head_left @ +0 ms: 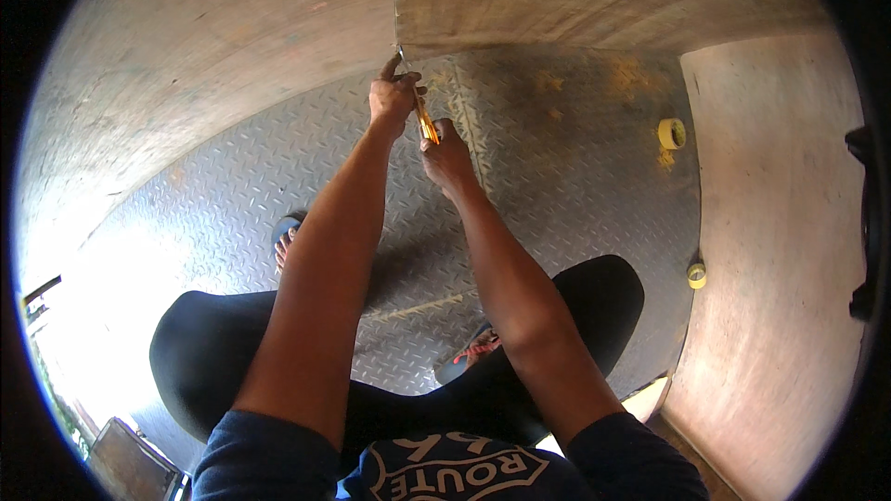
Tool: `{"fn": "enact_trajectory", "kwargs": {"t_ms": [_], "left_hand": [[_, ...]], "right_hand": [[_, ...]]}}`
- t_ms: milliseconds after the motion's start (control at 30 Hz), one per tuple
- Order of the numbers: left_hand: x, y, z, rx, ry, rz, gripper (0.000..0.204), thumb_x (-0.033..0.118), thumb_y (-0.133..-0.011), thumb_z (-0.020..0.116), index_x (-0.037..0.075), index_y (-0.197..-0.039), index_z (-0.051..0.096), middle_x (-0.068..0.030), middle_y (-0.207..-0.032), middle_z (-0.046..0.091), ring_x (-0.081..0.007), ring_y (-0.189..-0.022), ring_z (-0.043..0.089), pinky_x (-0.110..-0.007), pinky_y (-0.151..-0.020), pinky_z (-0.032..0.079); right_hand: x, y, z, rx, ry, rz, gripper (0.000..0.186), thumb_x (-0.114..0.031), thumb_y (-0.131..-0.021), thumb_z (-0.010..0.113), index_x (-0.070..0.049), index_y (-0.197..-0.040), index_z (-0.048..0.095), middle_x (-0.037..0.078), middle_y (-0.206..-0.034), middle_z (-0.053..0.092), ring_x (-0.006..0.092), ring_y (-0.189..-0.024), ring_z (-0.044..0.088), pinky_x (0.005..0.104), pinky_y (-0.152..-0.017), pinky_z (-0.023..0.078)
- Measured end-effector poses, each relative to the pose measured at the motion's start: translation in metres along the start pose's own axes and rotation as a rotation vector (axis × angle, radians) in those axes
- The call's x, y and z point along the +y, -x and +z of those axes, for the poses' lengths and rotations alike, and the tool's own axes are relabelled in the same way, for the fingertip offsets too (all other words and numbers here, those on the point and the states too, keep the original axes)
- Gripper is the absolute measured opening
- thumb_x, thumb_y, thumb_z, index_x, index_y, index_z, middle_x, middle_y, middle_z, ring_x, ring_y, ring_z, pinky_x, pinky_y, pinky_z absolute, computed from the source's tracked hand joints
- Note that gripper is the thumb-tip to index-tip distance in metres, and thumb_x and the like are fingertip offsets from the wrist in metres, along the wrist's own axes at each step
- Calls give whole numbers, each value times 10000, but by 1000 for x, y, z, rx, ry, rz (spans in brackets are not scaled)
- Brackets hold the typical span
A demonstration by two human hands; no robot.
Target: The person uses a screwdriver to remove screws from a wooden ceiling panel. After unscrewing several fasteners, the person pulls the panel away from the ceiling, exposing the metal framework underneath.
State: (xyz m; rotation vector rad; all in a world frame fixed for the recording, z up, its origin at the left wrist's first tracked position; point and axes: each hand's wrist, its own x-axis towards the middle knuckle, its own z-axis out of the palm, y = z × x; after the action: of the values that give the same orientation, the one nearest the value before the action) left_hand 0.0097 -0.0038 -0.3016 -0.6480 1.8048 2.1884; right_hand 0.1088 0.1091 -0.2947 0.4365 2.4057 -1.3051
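My left hand [393, 97] is closed around the upper, narrow part of a yellow-orange handled tool [426, 122], its index finger reaching up beside the lower end of the vertical seam [394, 0] between wall panels. The tool's tip is at that corner, too small to make out. Just below and to the right, my right hand [447, 160] grips the handle end of the same tool.
I squat on a metal tread-plate floor [585, 167] between plywood walls [761, 223]. Two yellow tape rolls [671, 134] [696, 276] lie along the right side. My sandalled feet are below my arms. Bright light enters at the left; a dark framed object [125, 455] is at lower left.
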Motion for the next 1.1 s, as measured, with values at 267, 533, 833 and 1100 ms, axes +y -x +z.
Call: {"fn": "enact_trajectory", "kwargs": {"t_ms": [267,533,833,1100], "left_hand": [[3,-4,-4,-43,-41,-6,614,39,-976,601,185,-1544,419,-155,-1144,715,-269,-901,731,-409,-707,614],[0,-12,-8,-57,-76,-4,636,37,-953,629,180,-1539,429,-159,-1142,718,-256,-873,733,-396,-672,613],[2,-12,-8,-4,-187,23,653,26,-932,642,175,-1534,441,-138,-1054,730,-228,-811,726,-367,-649,600],[5,-13,-9,-88,-91,39,638,33,-954,611,116,-1548,393,-183,-1114,718,-278,-904,742,-383,-706,617]], "right_hand": [[4,-4,2,-30,-69,7,358,-164,-955,611,-83,-1264,448,270,-1102,665,465,-1015,662,544,-850,524],[12,-8,12,-9,-116,-27,330,-158,-963,601,-74,-1258,478,249,-1098,665,454,-1024,653,527,-838,521],[9,3,-1,-258,-585,91,336,-176,-973,630,-37,-1269,554,62,-974,640,71,-587,510,240,-511,431],[19,-2,15,145,-387,-165,342,-93,-858,704,-30,-1189,647,116,-1042,702,259,-896,678,384,-831,533]]}}
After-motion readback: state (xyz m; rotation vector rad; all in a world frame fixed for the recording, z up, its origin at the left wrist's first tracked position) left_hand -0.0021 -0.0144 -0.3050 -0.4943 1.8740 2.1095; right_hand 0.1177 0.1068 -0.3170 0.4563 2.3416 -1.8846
